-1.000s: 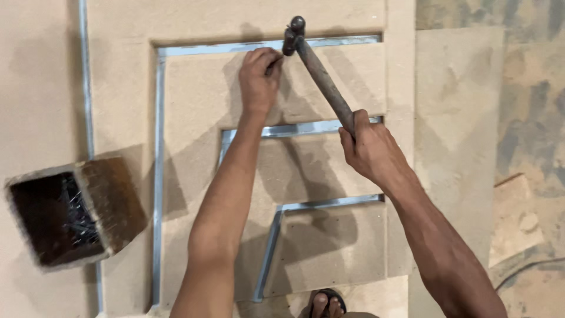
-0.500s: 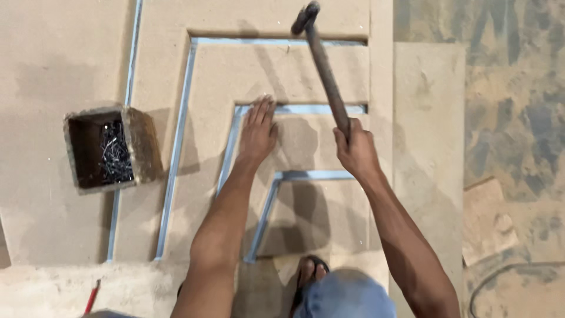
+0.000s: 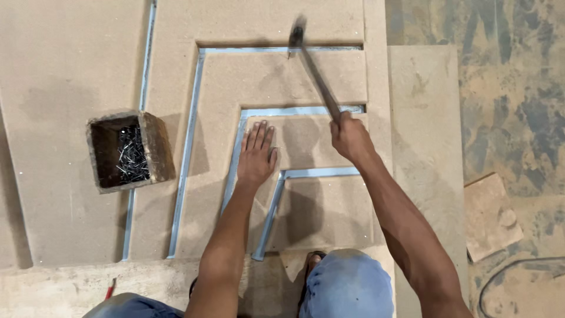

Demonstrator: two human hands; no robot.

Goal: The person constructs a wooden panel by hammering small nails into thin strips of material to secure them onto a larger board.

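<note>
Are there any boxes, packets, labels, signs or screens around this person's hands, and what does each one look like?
Small box: on the board, left of the left hand; square, open-topped, rough brown walls, dark inside, holding loose metal nails.
Labels, signs, screens: none in view.
The right hand grips only a hammer.
</note>
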